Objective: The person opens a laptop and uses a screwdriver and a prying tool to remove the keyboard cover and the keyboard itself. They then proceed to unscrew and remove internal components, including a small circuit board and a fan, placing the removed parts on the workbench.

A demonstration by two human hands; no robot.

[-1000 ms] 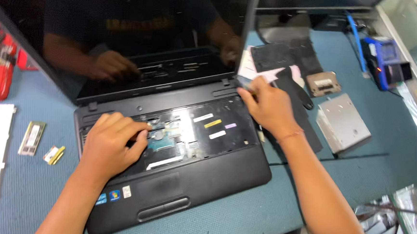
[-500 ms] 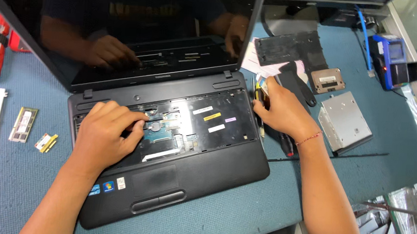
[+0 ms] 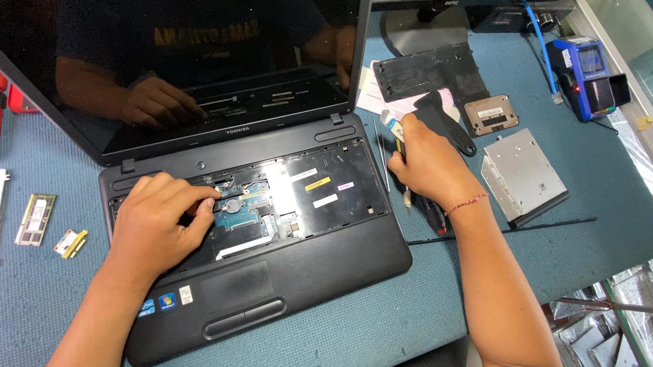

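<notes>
The left hand (image 3: 159,222) rests on an open black laptop (image 3: 314,258) whose keyboard is removed, its fingers (image 3: 203,193) curled and pressing at the exposed circuit board (image 3: 248,207); whether they pinch anything there cannot be told. Just right of these fingers lies a bare metal plate (image 3: 326,187) with small yellow, white and purple stickers. Below them sit the palm rest and touchpad (image 3: 236,282). Beyond them rises the dark screen (image 3: 168,53), mirroring the person. The right hand (image 3: 427,167) lies on the blue counter (image 3: 377,338) just right of the laptop, its fingers closed around a black-handled tool (image 3: 443,123); a red-handled screwdriver (image 3: 432,215) lies under the wrist. Right of that hand sits a silver optical drive (image 3: 522,174), with a small hard drive (image 3: 491,114) and a black cover panel (image 3: 431,75) beyond it. Far left of the left hand lie a memory stick (image 3: 36,219) and a small card (image 3: 70,243).
</notes>
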